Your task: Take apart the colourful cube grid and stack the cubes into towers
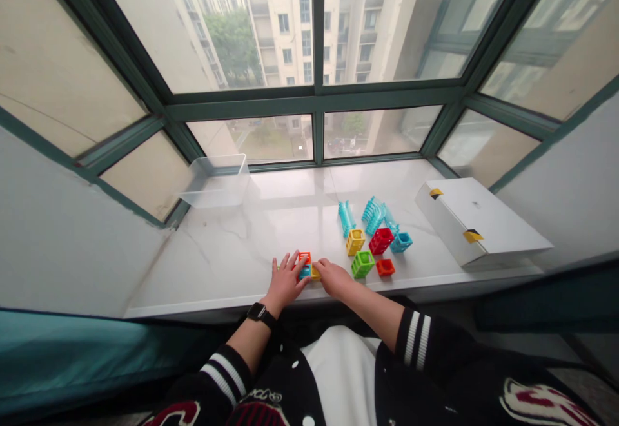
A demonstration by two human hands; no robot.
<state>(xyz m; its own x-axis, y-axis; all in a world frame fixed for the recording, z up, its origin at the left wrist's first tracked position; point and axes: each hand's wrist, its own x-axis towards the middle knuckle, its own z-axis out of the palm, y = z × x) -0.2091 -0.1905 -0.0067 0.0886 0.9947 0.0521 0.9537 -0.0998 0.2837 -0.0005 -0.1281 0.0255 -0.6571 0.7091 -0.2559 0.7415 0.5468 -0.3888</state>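
Both my hands rest on a white marble windowsill (pixel 232 245) near its front edge. Between them sits a small cluster of toy blocks (pixel 305 265): an orange one on top, blue and yellow below. My left hand (pixel 285 281) lies against the cluster's left side with fingers spread. My right hand (pixel 333 278) holds its right side, fingers curled round the yellow part. To the right lie loose open-sided cubes: yellow (pixel 355 241), red (pixel 380 240), green (pixel 362 263), small orange (pixel 385 267) and blue (pixel 401 242).
Several turquoise comb-like pieces (pixel 370 214) lie behind the cubes. A clear plastic tub (pixel 217 181) stands at the back left. A white flat box (pixel 476 220) with yellow tabs lies at the right. Window panes in green frames enclose the sill.
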